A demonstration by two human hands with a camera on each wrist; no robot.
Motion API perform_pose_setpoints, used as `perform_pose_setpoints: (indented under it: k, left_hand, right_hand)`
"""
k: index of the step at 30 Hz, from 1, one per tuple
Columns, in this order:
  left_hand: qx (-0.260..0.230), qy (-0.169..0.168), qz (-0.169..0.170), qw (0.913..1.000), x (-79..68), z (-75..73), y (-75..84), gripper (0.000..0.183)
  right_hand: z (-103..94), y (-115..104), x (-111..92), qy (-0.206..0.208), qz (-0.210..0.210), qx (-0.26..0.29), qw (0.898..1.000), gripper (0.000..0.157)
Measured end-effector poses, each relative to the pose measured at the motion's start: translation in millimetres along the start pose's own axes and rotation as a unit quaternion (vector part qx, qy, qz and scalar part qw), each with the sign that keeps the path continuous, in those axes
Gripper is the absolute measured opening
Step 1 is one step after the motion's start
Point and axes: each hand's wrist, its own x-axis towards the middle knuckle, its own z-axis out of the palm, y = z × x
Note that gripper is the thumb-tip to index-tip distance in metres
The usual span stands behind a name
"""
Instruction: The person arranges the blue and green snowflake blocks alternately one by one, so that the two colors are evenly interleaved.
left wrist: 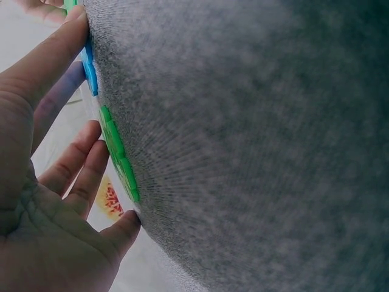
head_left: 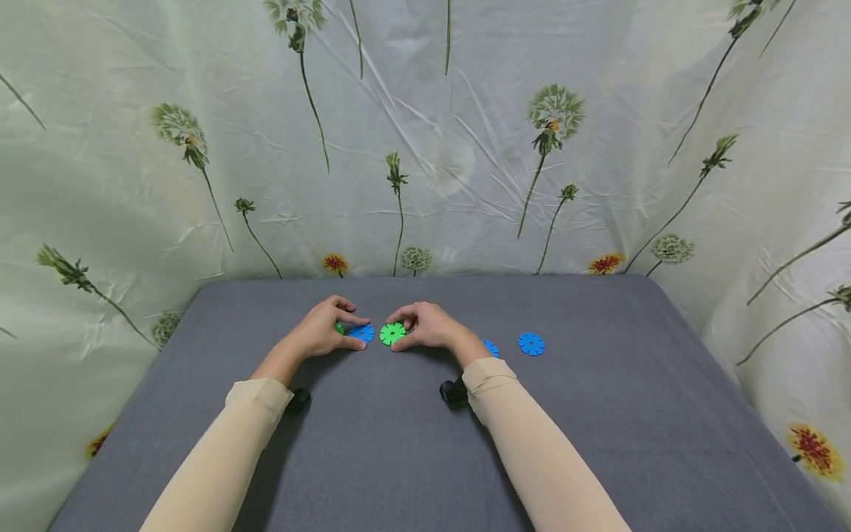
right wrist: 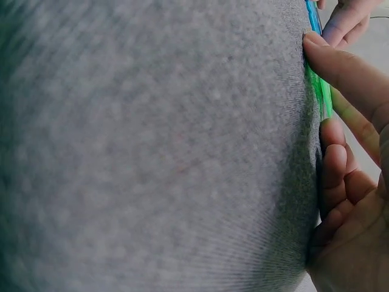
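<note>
Thumb and index finger of my left hand [head_left: 322, 329] pinch a flat blue notched disc [head_left: 362, 333] by its edges. Behind it, under that palm, lies a green notched disc [left wrist: 120, 155], mostly covered in the head view. My right hand [head_left: 432, 326] pinches another green notched disc [head_left: 393, 334] between thumb and fingers. The two pinched discs stand side by side, flat at the cloth, with a small gap between them in the head view. In the right wrist view, the green disc [right wrist: 324, 94] shows edge-on behind the thumb.
Beside my right wrist lies a blue disc [head_left: 490, 348], partly hidden by the forearm. Another blue disc [head_left: 531, 343] sits farther right. A grey cloth [head_left: 399, 458] covers the table, and a dandelion-print curtain [head_left: 459, 133] hangs behind its far edge.
</note>
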Motion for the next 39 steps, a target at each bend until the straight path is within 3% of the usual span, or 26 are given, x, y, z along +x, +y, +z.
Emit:
perform_pose_setpoints:
  k: [24,39]
  left_hand:
    - [0.014,-0.002,0.007,0.9999,0.3,-0.7,1.3,0.05]
    - [0.032,-0.024,-0.01,0.9991,2.3,-6.8,15.1,0.049]
  right_hand:
    - [3.0,3.1,-1.5,0.001,0.0,-0.002,1.0,0.053]
    - [-2.3,-1.8,-6.0,-0.002,0.01,-0.014,1.0,0.054]
